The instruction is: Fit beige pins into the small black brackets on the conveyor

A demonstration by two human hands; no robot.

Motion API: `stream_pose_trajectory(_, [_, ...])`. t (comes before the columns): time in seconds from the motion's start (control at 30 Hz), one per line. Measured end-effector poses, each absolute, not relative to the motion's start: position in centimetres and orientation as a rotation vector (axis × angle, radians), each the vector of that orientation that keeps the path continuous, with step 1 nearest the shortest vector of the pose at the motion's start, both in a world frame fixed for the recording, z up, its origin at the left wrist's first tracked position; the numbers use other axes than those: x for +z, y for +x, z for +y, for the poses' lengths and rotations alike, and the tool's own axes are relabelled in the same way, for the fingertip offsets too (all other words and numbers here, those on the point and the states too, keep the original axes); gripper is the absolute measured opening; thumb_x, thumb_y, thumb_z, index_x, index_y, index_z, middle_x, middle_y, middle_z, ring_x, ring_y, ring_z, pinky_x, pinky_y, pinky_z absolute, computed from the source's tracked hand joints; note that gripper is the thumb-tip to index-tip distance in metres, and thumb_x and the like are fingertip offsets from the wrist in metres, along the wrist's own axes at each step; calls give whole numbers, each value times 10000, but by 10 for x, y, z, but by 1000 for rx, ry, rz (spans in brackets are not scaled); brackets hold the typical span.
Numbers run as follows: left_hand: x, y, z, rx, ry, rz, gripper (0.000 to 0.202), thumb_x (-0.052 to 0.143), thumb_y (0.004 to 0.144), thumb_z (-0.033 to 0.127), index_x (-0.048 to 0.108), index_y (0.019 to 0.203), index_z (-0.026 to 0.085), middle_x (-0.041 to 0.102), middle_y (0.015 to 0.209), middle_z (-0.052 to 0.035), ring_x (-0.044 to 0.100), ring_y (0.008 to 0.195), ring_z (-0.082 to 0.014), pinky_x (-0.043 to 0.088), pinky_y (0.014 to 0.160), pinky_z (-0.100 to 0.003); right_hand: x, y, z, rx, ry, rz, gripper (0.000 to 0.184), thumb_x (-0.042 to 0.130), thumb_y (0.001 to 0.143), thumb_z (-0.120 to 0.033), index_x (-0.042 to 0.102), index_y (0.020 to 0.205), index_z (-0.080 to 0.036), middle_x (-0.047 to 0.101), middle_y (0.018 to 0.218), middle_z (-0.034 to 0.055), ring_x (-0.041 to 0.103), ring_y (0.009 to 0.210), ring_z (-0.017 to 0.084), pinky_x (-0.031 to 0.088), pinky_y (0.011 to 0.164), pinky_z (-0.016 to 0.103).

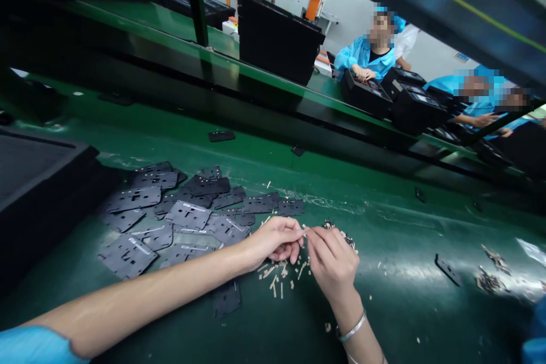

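My left hand (pixel 273 242) comes in from the left in a blue sleeve, its fingers curled. My right hand (pixel 333 261), with a thin silver bangle (pixel 353 327) at the wrist, meets it at the fingertips. Between them a tiny tan strip (pixel 304 229) seems pinched, though the fingers partly hide it. Several more tan strips (pixel 273 278) lie scattered below my hands on the green conveyor belt (pixel 396 273). Left of my hands lies an overlapping spread of dark grey die-cut plates (pixel 187 214) with slotted cut-outs.
A large black box (pixel 42 182) stands at the left edge of the belt. Beyond a green-edged upper belt (pixel 213 57) stand black cases (pixel 277 40). Co-workers in blue smocks (pixel 364 57) handle cases across the line. A loose dark plate (pixel 447 270) and scrap pieces (pixel 490 278) lie right.
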State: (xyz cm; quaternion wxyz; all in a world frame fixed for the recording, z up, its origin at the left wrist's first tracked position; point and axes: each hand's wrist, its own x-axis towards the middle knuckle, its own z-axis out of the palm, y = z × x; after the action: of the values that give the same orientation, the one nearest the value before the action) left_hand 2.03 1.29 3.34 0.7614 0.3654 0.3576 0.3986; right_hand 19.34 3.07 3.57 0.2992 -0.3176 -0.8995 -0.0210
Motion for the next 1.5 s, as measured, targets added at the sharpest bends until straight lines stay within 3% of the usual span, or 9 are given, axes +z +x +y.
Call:
stream_pose_trajectory(0.33, [31,17,5,1030,869,814,259,565,812,377,529,744,129,560,536,10,360,391,-46,223,374,-159,35,183,29,-108,-734,-2245,317,627,751,-14,652,1006,-201,713,875,82,633,766,193,524,670,320])
stream_pose_trajectory(0.5, [37,15,1,1124,1209,1048,181,524,847,260,616,778,120,558,595,6,505,560,-104,393,541,-207,39,180,26,15,-742,-2200,302,639,737,-4,643,970,-197,697,856,82,630,776,192,528,672,335])
stream_pose_trajectory(0.7, [32,13,-3,1229,1781,1208,200,470,867,111,665,829,135,656,757,-46,569,688,-144,438,659,-256,41,178,23,135,-754,-2232,267,618,750,-9,629,936,-201,688,828,72,614,755,188,526,657,334])
stream_pose_trajectory(0.83, [30,11,-4,1212,1997,1227,236,442,877,106,673,833,121,637,715,-60,542,658,-156,434,638,-274,42,177,21,188,-765,-2251,259,601,746,-6,619,925,-192,680,822,72,607,753,186,515,649,326])
stream_pose_trajectory(1.07, [39,11,0,1039,1334,1086,158,529,828,185,632,728,121,581,595,-5,513,557,-112,401,542,-214,40,183,28,203,-984,-2147,144,592,768,-69,651,810,-193,665,746,45,590,684,165,478,627,305])
stream_pose_trajectory(1.17, [39,10,1,1028,1139,987,188,531,834,260,619,765,109,571,586,1,466,509,-89,368,492,-191,42,184,30,447,-1098,-2083,153,560,804,-107,679,832,-200,670,788,49,576,627,146,448,526,267])
stream_pose_trajectory(1.3, [37,10,2,1033,1090,948,212,530,838,284,622,772,104,582,595,-1,420,475,-67,340,469,-175,46,181,25,842,-1127,-1959,112,601,799,-166,698,832,-209,675,830,51,614,703,158,455,520,244])
stream_pose_trajectory(1.43, [36,12,3,984,1095,962,172,532,824,241,628,777,105,614,607,-13,443,463,-68,377,489,-184,46,181,23,917,-1118,-1869,70,633,773,-168,683,737,-202,659,761,35,602,689,151,441,533,236])
stream_pose_trajectory(1.5, [37,11,2,926,1114,977,154,515,821,201,608,912,119,648,636,-13,472,452,-77,405,498,-196,44,184,25,976,-1139,-1821,73,635,767,-164,675,719,-204,647,752,27,591,687,144,429,527,227])
